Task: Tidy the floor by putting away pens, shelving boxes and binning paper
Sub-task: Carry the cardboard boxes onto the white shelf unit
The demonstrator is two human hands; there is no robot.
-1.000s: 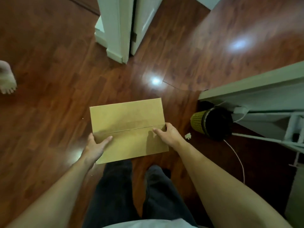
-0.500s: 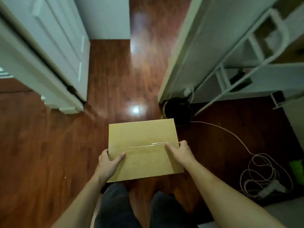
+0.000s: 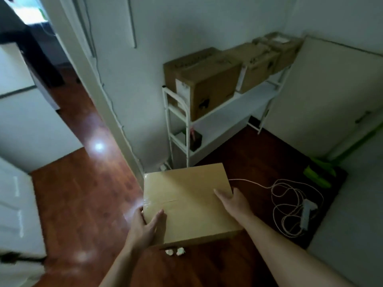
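I carry a flat brown cardboard box [image 3: 186, 195], taped shut along its top seam, held level in front of me. My left hand [image 3: 146, 224] grips its near left corner, thumb on top. My right hand [image 3: 232, 198] holds the right edge, thumb on the lid and fingers round the side. Ahead stands a white metal shelf rack [image 3: 215, 114] with several brown boxes [image 3: 207, 83] along its top shelf. Two small crumpled paper balls [image 3: 175, 252] lie on the wooden floor just below the box.
A coiled white cable with a power strip [image 3: 306, 212] lies on the floor to the right. A green object [image 3: 319, 172] leans by the right wall. A white door frame [image 3: 99, 96] and wall corner stand left of the rack; an open doorway leads off left.
My view has lifted and turned from the floor and bin toward the shelf rack. The box stays in both hands, now closer to the rack. The paper balls have come into view.
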